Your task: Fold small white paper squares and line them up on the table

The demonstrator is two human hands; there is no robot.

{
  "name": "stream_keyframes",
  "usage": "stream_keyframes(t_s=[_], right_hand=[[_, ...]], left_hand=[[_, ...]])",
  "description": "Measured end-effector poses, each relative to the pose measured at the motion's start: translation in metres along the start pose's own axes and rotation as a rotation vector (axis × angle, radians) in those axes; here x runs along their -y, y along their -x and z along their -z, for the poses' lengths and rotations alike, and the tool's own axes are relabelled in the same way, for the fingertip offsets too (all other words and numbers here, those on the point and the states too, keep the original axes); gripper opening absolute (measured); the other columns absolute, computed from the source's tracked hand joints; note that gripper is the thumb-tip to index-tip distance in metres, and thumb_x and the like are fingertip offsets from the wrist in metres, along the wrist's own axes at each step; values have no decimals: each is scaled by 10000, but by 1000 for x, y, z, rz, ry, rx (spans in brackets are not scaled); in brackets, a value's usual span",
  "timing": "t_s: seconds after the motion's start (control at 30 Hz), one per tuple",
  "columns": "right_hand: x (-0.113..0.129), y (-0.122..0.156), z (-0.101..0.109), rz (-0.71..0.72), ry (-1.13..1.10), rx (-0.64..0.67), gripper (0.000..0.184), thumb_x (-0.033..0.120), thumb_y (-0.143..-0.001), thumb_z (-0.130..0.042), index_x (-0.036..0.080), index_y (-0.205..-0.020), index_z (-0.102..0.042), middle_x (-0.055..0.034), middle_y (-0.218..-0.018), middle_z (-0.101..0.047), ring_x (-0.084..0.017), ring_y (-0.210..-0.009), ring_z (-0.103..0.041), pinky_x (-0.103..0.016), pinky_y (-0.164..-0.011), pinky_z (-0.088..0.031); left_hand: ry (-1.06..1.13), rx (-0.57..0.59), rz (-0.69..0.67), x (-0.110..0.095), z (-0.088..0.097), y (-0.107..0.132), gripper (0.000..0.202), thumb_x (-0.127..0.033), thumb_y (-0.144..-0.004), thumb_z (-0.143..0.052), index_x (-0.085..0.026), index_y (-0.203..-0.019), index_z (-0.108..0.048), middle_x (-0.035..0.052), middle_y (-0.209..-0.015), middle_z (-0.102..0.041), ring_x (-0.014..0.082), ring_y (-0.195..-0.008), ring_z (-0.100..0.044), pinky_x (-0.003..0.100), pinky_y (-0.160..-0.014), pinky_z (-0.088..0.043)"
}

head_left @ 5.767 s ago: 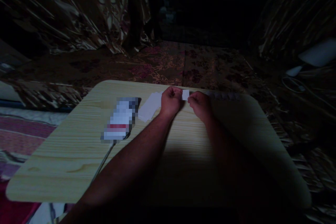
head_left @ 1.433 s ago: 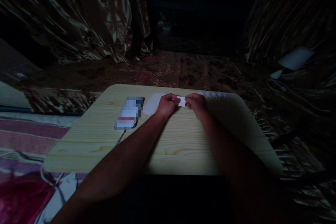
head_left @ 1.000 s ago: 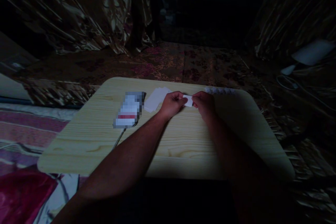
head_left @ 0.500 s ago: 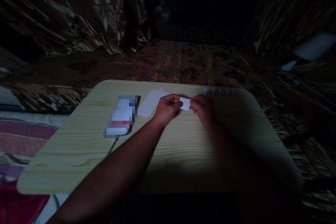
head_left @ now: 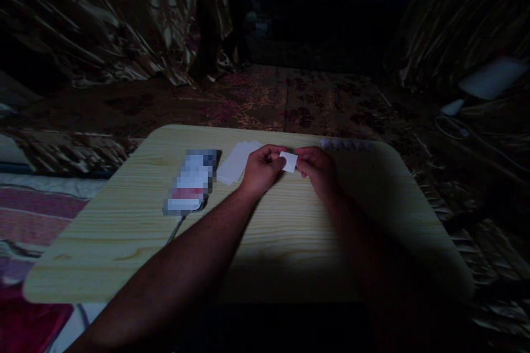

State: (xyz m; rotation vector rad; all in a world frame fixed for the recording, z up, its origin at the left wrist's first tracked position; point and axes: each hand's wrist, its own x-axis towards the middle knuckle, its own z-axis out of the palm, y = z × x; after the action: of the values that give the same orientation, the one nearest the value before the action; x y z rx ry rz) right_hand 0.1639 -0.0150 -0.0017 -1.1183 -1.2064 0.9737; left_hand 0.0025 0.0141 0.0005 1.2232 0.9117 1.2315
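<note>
1. The paper (head_left: 290, 161), a small white piece with a diagonal line, is between the hands, toward one o'clock from the table's (head_left: 124, 215) middle.
2. The left hand (head_left: 264, 169) pinches it at nine o'clock, thumb on its face. The right hand (head_left: 317, 169) has curled fingers by its three o'clock edge; I can't tell whether they grip.
3. I'd judge it very light, fairly crisp, easily creased or torn; best held lightly by opposite edges.
4. From the paper, loose sheets (head_left: 238, 163) lie at nine o'clock, the phone (head_left: 192, 181) beyond them; pale pieces (head_left: 346, 145) line up between two and three.
5. Dim light blurs those pieces, the left hand partly covers the sheets, and the phone's screen is unreadable blocks.
</note>
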Motion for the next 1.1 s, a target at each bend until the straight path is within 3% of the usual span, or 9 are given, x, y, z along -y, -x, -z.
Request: stream_keyframes(t_s=[0.17,0.47,0.63,0.8,1.1], right_hand=[[2,2,-1,18,-2,39,303,276,-699,-720,203,-991,-683,25,-767,-666,-114,-620,-564,-231,-527,-416],[1,3,-3,-6,-29,92,454,264,-653,-747,208,-1091,-646,-14,-914,-713,-137,-692,-623,-236,-548,-452],[2,3,-4,20,68,2,296,408,-792,-703,187,-983,-657,27,-668,-645,-113,-551,-550,-233,-504,-420],[2,2,-1,35,162,-96,297,482,-866,-616,192,-804,-625,39,-560,-570,-103,-489,-497,-234,-491,-394],[-4,-1,0,26,79,-131,254,442,-822,-656,227,-922,-568,66,-555,-555,-115,-489,-516,-233,-492,-408]], left_hand=[[1,-6,-1,-3,-1,2,274,-255,-682,-783,-155,-926,-713,-48,-573,-567,76,-466,-443,220,-461,-322],[18,-35,9,-1,1,1,291,-324,-691,-805,-153,-903,-704,-38,-597,-586,78,-493,-467,223,-495,-356],[12,37,-4,1,1,2,286,-337,-722,-797,-144,-914,-709,-41,-585,-571,71,-479,-430,218,-468,-308],[-67,107,-19,-2,0,6,268,-315,-741,-767,-132,-934,-735,6,-671,-657,98,-558,-526,230,-545,-388],[-135,71,-40,-7,-4,9,203,-259,-712,-747,-140,-876,-733,11,-668,-682,106,-550,-538,228,-542,-404]])
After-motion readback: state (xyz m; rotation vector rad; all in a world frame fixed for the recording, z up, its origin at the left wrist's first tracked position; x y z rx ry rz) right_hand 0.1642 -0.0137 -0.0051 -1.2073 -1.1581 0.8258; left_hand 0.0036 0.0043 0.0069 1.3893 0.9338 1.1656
